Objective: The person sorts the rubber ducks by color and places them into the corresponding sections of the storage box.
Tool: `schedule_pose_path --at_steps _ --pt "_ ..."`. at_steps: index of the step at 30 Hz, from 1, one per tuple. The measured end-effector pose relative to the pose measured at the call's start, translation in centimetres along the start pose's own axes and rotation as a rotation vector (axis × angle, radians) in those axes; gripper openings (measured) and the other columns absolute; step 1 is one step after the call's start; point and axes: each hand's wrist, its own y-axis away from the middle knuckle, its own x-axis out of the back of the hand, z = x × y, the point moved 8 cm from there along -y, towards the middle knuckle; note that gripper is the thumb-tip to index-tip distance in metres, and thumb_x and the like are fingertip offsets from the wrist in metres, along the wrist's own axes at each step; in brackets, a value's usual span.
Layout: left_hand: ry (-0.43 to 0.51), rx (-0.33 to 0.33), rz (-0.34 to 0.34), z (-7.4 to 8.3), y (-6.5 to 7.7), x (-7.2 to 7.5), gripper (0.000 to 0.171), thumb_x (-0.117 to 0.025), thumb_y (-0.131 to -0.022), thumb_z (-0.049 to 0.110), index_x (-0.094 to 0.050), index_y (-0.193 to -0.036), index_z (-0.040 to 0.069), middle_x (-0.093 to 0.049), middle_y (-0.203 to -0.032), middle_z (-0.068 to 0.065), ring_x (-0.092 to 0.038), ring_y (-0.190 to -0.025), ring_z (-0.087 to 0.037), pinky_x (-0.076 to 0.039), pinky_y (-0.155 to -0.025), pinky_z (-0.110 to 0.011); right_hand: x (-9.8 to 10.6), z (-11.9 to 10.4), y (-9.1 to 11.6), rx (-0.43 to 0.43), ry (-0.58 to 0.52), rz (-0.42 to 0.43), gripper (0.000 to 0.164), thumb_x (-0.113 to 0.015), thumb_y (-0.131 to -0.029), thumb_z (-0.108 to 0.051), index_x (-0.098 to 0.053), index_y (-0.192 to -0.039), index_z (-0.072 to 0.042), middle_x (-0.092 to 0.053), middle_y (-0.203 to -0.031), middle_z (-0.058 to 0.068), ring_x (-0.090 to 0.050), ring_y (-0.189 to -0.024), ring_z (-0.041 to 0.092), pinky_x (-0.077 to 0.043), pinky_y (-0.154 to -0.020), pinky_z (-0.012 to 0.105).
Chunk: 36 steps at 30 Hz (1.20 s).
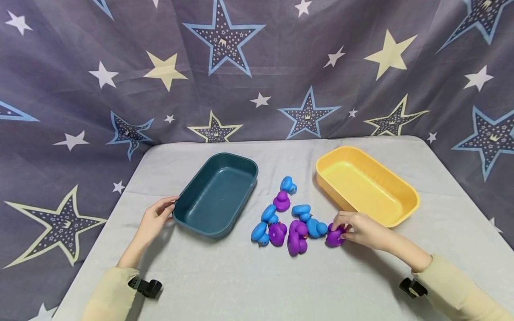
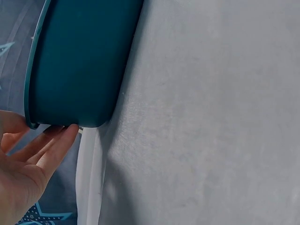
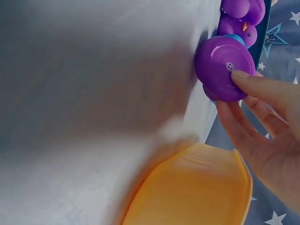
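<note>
Beside the left edge of the worktop (image 1: 225,278), spread with pale grey cloth, my left hand (image 1: 151,221) has its fingers loosely extended, touching the near-left end of a deep teal, round-cornered rectangular tub (image 1: 221,198). Nothing lies in the tub. A dark, star-printed cloth (image 1: 257,58) rises past the worktop's far edge. Mid-worktop, glossy blue toy ducks (image 1: 287,183) and glossy purple toy ducks (image 1: 282,203) crowd together, several tipped over, the nearest ones facing the front edge. Toward the far-right corner sits a yellow, round-cornered rectangular tub (image 1: 361,187), bare inside; its near wall stands just behind my right hand (image 1: 360,228).

That hand's fingers pinch a shiny purple duck with a round, flat base (image 3: 216,65), at the right end of the cluster, just beside a blue one. I've got it tipped, base turned toward my wrist, my thumb on it next to a small pale disc. Its head is mostly hidden from me; whether it touches the cloth, I can't tell.
</note>
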Motion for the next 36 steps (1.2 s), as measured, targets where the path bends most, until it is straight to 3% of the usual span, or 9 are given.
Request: schedule_pose_path --at_steps 13,20,31,36 --pt "0.022 0.000 0.007 0.0 0.0 0.0 0.030 -0.047 -0.091 0.009 -0.052 -0.116 -0.006 -0.054 -0.110 -0.025 -0.053 -0.080 0.007 -0.052 -0.061 -0.025 1.7 -0.4 -0.6 -0.020 -0.014 0.028 0.036 -0.066 -0.061 0.016 -0.061 -0.084 -0.012 -0.059 -0.087 -0.002 -0.057 -0.081 0.013 -0.051 -0.069 0.026" --pt "0.031 -0.001 0.006 0.0 0.0 0.0 0.029 -0.048 -0.091 0.008 -0.053 -0.116 -0.007 -0.058 -0.104 -0.014 -0.054 -0.080 0.005 -0.053 -0.060 -0.028 2.7 -1.0 -1.2 0.006 -0.034 0.055 0.040 -0.066 -0.062 0.018 -0.061 -0.088 -0.013 -0.061 -0.090 0.001 -0.057 -0.083 0.015 -0.050 -0.072 0.028" --pt "0.058 0.005 -0.013 -0.2 0.1 0.0 0.030 -0.048 -0.091 0.010 -0.052 -0.117 -0.006 -0.059 -0.100 0.003 -0.053 -0.081 0.004 -0.053 -0.061 -0.030 3.2 -0.9 -2.3 -0.020 -0.071 0.052 0.033 -0.067 -0.068 0.011 -0.062 -0.091 -0.012 -0.061 -0.093 -0.003 -0.055 -0.086 0.010 -0.051 -0.072 0.028" --pt "0.054 -0.002 -0.014 -0.2 0.1 0.0 0.030 -0.048 -0.091 0.009 -0.052 -0.117 -0.006 -0.059 -0.100 0.002 -0.053 -0.081 0.003 -0.053 -0.060 -0.029 3.2 -0.8 -3.0 -0.032 -0.087 0.050 0.034 -0.065 -0.069 0.014 -0.062 -0.092 -0.011 -0.060 -0.093 -0.002 -0.055 -0.086 0.013 -0.051 -0.072 0.030"
